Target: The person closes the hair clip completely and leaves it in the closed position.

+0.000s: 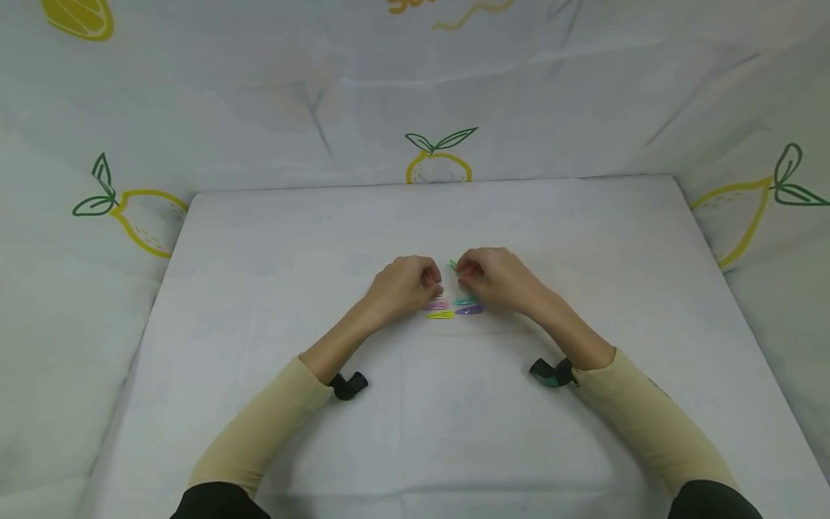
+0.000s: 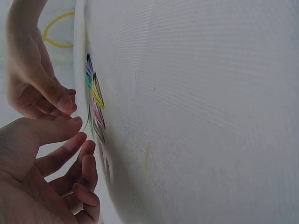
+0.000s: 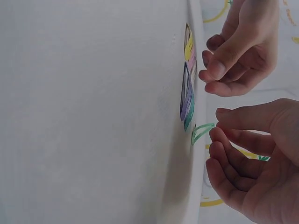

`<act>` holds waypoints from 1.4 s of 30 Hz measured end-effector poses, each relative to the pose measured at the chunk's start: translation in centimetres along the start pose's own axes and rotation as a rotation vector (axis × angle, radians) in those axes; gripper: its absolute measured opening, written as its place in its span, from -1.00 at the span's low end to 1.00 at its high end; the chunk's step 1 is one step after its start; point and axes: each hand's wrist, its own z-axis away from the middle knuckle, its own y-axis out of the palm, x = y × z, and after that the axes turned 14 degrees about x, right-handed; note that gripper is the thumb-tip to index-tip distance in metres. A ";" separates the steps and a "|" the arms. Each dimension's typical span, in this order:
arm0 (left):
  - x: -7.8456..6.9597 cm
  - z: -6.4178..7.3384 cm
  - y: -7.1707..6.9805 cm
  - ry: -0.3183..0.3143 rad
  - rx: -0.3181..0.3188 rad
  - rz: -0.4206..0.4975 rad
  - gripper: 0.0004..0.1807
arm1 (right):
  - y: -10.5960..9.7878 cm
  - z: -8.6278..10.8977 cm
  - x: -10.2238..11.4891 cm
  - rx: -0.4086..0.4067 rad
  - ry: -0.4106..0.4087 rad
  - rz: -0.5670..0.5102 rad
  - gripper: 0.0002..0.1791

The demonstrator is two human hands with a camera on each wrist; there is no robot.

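My right hand [image 1: 496, 277] pinches one end of a light green hair clip [image 3: 203, 133] between thumb and forefinger; the clip stands tilted over the white table. Facing it, my left hand [image 1: 402, 286] hovers with loosely bent fingers and nothing between its thumb and forefinger [image 2: 67, 151]. Below the hands, small snap hair clips lie in two short columns. On the left are a yellow hair clip [image 1: 440, 315] and a pink hair clip [image 1: 436, 305], with a paler one behind. A purple hair clip [image 1: 470, 310] and a teal hair clip [image 1: 465, 300] make up the right column.
A white cloth covers the table [image 1: 415, 418], with faint creases near its front. White sheets printed with lemons [image 1: 439, 167] rise at its back and sides. Dark wrist cameras jut inward from both sleeves [image 1: 279, 411].
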 end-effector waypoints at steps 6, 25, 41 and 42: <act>-0.5 -0.5 -0.1 -0.013 0.004 -0.006 -0.85 | -0.2 -0.1 -0.6 -0.003 0.021 0.004 -0.81; -0.5 -2.7 0.1 -0.026 -0.021 -0.006 -0.75 | -0.4 -0.6 -1.5 0.033 0.065 0.003 -0.79; -0.5 -4.4 0.1 -0.023 -0.050 0.048 -0.78 | -0.8 -1.2 -1.6 0.077 0.096 -0.014 -0.84; -0.5 -4.4 0.1 -0.021 -0.051 0.048 -0.79 | -0.8 -1.2 -1.6 0.079 0.098 -0.013 -0.84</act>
